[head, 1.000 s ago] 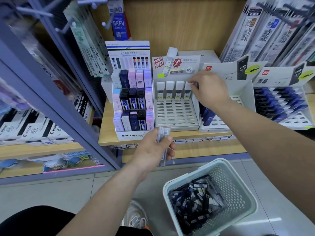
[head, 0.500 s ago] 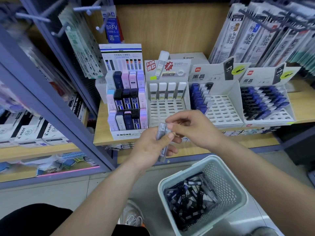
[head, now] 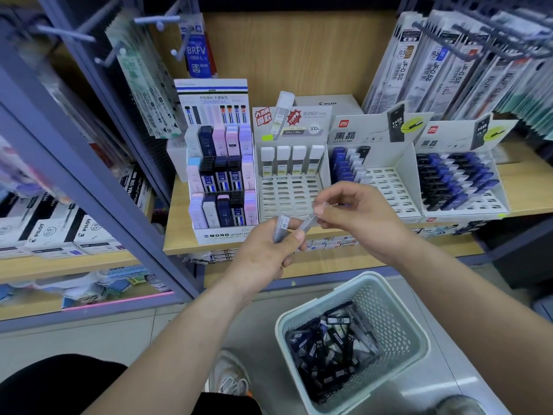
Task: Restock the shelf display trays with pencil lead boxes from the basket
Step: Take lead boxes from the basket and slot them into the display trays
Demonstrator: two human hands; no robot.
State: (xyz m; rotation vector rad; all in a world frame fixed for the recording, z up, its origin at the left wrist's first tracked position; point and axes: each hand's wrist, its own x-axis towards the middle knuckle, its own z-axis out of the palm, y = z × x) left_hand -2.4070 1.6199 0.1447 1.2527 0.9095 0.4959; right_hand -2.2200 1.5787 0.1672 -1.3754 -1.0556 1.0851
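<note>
Head view: left grip holds lead boxes, right grip seemingly pinches one by MONO tray.

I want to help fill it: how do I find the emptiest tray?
Look at the wooden shelf above the basket. The second stand from the left is a white slotted tray. Unlike its neighbours, it holds just four white-capped boxes.

Just left of the grip stands a white tiered cardboard MONO stand of pastel and dark cases. Above the grip sits a pale grey PILOT carton. Higher left, a blue BRFV refill packet hangs on a peg. At upper right hang clear JF-0.5 refill packets. Far left lie white PILOT boxes. Below the grip is a white sneaker.
</note>
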